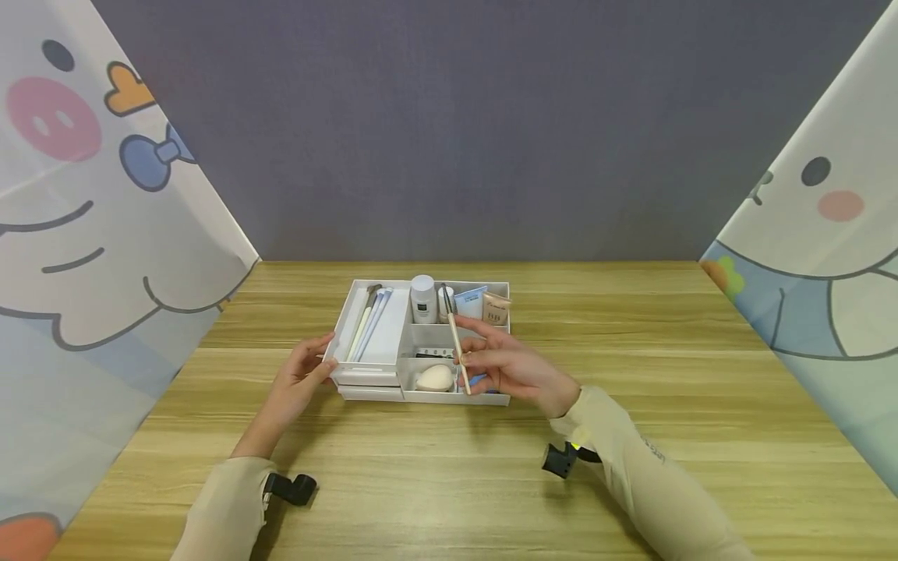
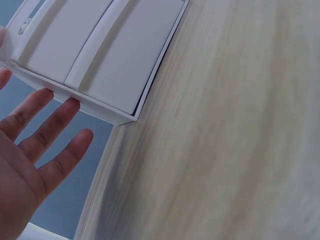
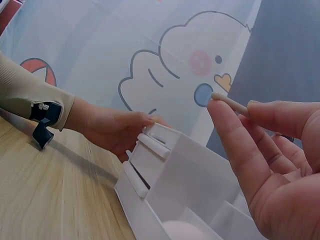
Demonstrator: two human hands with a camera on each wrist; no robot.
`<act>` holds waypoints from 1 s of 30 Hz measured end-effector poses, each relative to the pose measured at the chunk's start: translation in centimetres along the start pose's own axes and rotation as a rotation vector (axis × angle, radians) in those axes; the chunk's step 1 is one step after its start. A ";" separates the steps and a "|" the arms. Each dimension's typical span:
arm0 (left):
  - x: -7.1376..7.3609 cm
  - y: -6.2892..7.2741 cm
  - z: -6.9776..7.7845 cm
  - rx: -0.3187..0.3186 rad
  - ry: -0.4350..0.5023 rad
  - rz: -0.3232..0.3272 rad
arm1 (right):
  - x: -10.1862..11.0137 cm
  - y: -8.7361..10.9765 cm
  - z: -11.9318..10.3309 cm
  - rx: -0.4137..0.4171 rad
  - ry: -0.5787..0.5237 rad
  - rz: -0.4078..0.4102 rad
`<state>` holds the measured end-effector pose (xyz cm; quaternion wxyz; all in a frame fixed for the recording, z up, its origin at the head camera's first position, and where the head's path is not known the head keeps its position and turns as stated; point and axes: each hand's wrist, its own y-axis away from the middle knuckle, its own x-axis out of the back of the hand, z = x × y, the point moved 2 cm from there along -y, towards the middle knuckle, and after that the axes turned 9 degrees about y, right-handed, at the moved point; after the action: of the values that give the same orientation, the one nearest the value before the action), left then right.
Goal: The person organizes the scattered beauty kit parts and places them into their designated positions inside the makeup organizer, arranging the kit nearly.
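Observation:
A white desk organizer (image 1: 372, 394) stands on the table. My right hand (image 1: 515, 366) pinches a slim makeup brush (image 1: 456, 340) between thumb and fingers, held tilted above the compartments with its dark bristles up and away from me. In the right wrist view the pale handle end (image 3: 230, 104) pokes out between the fingertips. My left hand (image 1: 298, 382) rests against the organizer's front left corner, thumb near the top edge. Seen from the left wrist, its fingers (image 2: 60, 117) lie fairly straight along the side. More makeup brushes (image 1: 369, 323) lie in the left top tray.
A white bottle (image 1: 423, 299), a blue tube (image 1: 470, 302) and a beige tube (image 1: 496, 308) fill the back compartments. An egg-shaped sponge (image 1: 435, 379) sits at the front. Two drawer fronts (image 2: 125, 55) are under the tray. A grey wall (image 1: 477, 140) rises behind the table (image 1: 449, 483).

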<state>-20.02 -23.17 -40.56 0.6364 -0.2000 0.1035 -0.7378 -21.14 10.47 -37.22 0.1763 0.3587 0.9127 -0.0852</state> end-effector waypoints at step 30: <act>0.2 0.0 -0.2 -0.026 0.024 -0.016 | -4.1 -6.4 0.1 -0.081 0.063 0.133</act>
<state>-20.14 -23.41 -40.68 0.6267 -0.2001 0.1189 -0.7437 -22.71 3.24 -35.55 0.1670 0.4134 0.8947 -0.0250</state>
